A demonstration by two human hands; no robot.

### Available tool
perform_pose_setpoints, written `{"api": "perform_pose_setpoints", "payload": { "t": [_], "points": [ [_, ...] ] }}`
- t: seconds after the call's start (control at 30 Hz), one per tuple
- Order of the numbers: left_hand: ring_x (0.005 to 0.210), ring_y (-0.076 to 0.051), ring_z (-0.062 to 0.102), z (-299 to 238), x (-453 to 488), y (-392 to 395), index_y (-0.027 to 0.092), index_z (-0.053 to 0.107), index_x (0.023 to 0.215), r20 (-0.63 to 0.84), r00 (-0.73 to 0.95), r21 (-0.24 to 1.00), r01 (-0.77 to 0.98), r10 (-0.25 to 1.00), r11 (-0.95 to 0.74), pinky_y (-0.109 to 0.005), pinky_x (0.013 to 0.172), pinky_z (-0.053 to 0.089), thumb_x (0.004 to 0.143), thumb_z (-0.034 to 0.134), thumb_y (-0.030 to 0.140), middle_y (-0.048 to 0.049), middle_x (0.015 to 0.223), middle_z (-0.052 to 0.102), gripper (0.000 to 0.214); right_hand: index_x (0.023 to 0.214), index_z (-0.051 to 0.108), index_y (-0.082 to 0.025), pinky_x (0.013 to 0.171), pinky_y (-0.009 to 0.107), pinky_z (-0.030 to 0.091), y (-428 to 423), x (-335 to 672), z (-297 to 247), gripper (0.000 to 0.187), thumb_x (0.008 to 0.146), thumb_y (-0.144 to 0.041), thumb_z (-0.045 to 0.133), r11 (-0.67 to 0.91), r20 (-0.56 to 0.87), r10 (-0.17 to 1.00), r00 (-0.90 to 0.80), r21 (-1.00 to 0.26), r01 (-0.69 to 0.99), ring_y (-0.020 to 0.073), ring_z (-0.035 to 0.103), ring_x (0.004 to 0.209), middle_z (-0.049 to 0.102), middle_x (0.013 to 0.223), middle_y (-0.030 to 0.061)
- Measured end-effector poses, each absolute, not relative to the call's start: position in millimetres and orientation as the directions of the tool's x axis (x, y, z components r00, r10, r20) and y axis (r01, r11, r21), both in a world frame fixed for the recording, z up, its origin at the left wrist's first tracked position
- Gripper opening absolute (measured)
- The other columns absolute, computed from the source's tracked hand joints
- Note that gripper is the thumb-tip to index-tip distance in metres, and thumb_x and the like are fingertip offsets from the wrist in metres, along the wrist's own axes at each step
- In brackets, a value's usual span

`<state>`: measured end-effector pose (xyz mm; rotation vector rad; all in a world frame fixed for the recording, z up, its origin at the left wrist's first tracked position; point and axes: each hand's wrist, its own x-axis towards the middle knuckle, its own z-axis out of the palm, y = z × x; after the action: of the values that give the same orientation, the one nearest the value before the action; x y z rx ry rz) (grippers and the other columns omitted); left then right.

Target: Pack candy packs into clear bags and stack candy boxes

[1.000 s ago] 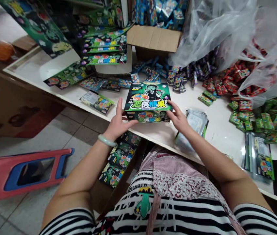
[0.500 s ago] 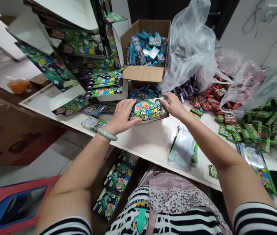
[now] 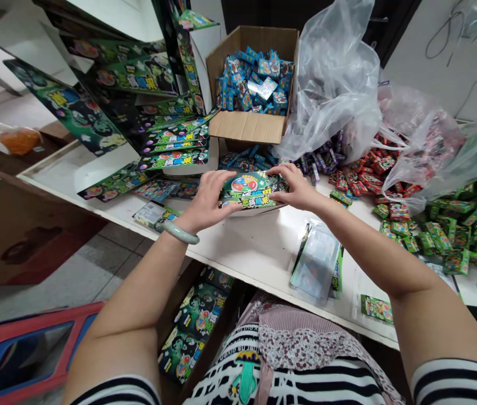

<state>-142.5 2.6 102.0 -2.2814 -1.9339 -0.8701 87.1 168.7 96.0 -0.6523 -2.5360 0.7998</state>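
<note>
**Green candy display box point(image 3: 252, 190) between two hands**

Left hand point(image 3: 208, 201) on the left end of the box, fingers curled over the top. Right hand point(image 3: 295, 187) on the right end, fingers over the top too. A narrow grip, both hands shut on the box. Box low over the white counter point(image 3: 247, 253), near the front edge, in the middle of the frame. Touching the counter or not: hard to tell.

Probably a light box of thin, stiff card, easy to dent at the corners. Shiny print, so maybe a bit slippery. Best hold: both short ends, with a soft squeeze.

Just above the box, a cardboard box point(image 3: 244, 126) full of blue candy packets point(image 3: 251, 84). At upper left, a tall stack of green display cards point(image 3: 137, 76). To the right, clear plastic bags point(image 3: 331, 84), red candy packets point(image 3: 360, 174) and green candy packets point(image 3: 449, 236) in loose heaps. Lower right of the hands, a clear sleeve of cards point(image 3: 316, 261). Down at lower left, a red and blue stool point(image 3: 23, 354) on grey floor tiles point(image 3: 112, 264).
</note>
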Motion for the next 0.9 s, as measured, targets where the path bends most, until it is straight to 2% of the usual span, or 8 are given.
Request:
{"api": "perform_pose_setpoints", "payload": {
  "t": [0.17, 0.3, 0.53, 0.63, 0.73, 0.8, 0.83, 0.9],
  "points": [
    [0.143, -0.033, 0.033, 99.9, -159.8, 5.1, 0.027, 0.055, 0.128, 0.405, 0.237, 0.281, 0.887, 0.883, -0.366, -0.059, 0.117, 0.024, 0.086, 0.060, 0.059, -0.0138, 0.155, 0.038, 0.053, 0.129, 0.057, -0.029, 0.113, 0.057, 0.032, 176.8, 85.3, 95.5, 0.057, 0.075, -0.041, 0.075, 0.731, 0.238, 0.519, -0.821, -0.621, 0.283, 0.0331, 0.040, 0.133, 0.048, 0.136, 0.0091],
    [0.143, -0.034, 0.034, 98.3, -169.4, 9.2, 0.030, 0.064, 0.121, 0.401, 0.315, 0.209, 0.883, 0.860, -0.420, -0.059, 0.113, 0.028, 0.086, 0.064, 0.051, -0.0102, 0.155, 0.040, 0.041, 0.129, 0.057, -0.027, 0.115, 0.055, 0.029, 186.1, 84.1, 94.2, 0.057, 0.077, -0.045, 0.074, 0.758, 0.288, 0.459, -0.840, -0.621, 0.201, 0.0315, 0.040, 0.134, 0.048, 0.133, 0.0094],
    [0.135, -0.035, 0.041, 93.1, -142.5, -10.0, 0.034, 0.069, 0.119, 0.498, 0.230, 0.144, 0.929, 0.836, -0.341, -0.057, 0.105, 0.036, 0.085, 0.067, 0.043, -0.0079, 0.145, 0.053, 0.035, 0.132, 0.056, -0.023, 0.120, 0.052, 0.026, 201.0, 89.3, 96.8, 0.063, 0.083, -0.063, 0.063, 0.771, 0.315, 0.273, -0.909, -0.637, 0.011, 0.0294, 0.039, 0.138, 0.047, 0.134, 0.0116],
    [0.136, -0.035, 0.040, 90.9, -135.0, -14.1, 0.033, 0.069, 0.117, 0.517, 0.203, 0.138, 0.939, 0.831, -0.315, -0.056, 0.104, 0.036, 0.085, 0.066, 0.040, -0.0076, 0.145, 0.053, 0.033, 0.135, 0.054, -0.025, 0.121, 0.053, 0.023, 205.4, 87.4, 95.3, 0.068, 0.084, -0.068, 0.058, 0.774, 0.325, 0.258, -0.910, -0.633, -0.007, 0.0293, 0.038, 0.140, 0.045, 0.139, 0.0118],
    [0.136, -0.035, 0.042, 91.4, -135.3, -11.2, 0.031, 0.070, 0.116, 0.506, 0.214, 0.131, 0.939, 0.836, -0.319, -0.055, 0.105, 0.037, 0.086, 0.065, 0.040, -0.0081, 0.144, 0.054, 0.031, 0.144, 0.046, -0.026, 0.122, 0.054, 0.019, 207.9, 88.2, 94.4, 0.078, 0.082, -0.072, 0.058, 0.746, 0.327, 0.280, -0.902, -0.666, -0.010, 0.0305, 0.030, 0.146, 0.038, 0.152, 0.0123],
    [0.135, -0.035, 0.043, 93.1, -138.4, -10.3, 0.030, 0.070, 0.115, 0.488, 0.217, 0.116, 0.944, 0.846, -0.309, -0.055, 0.105, 0.037, 0.087, 0.065, 0.042, -0.0083, 0.143, 0.054, 0.031, 0.146, 0.044, -0.027, 0.122, 0.055, 0.018, 206.3, 97.0, 96.5, 0.083, 0.080, -0.073, 0.060, 0.717, 0.355, 0.351, -0.866, -0.697, 0.004, 0.0312, 0.024, 0.150, 0.033, 0.158, 0.0118],
    [0.134, -0.034, 0.044, 94.5, -140.4, -11.3, 0.030, 0.070, 0.115, 0.482, 0.219, 0.106, 0.947, 0.848, -0.304, -0.054, 0.105, 0.038, 0.087, 0.065, 0.042, -0.0084, 0.143, 0.054, 0.031, 0.145, 0.046, -0.026, 0.122, 0.055, 0.020, 203.4, 105.7, 98.2, 0.081, 0.080, -0.072, 0.061, 0.698, 0.378, 0.412, -0.829, -0.716, 0.021, 0.0313, 0.025, 0.149, 0.033, 0.158, 0.0116],
    [0.134, -0.035, 0.044, 98.5, -143.6, -16.1, 0.029, 0.069, 0.115, 0.483, 0.228, 0.096, 0.946, 0.846, -0.310, -0.055, 0.105, 0.039, 0.087, 0.066, 0.040, -0.0078, 0.143, 0.054, 0.030, 0.138, 0.054, -0.025, 0.118, 0.053, 0.030, 191.9, 134.6, 101.9, 0.071, 0.082, -0.069, 0.060, 0.635, 0.406, 0.561, -0.721, -0.770, 0.061, 0.0299, 0.038, 0.143, 0.044, 0.151, 0.0116]
  ]
}}
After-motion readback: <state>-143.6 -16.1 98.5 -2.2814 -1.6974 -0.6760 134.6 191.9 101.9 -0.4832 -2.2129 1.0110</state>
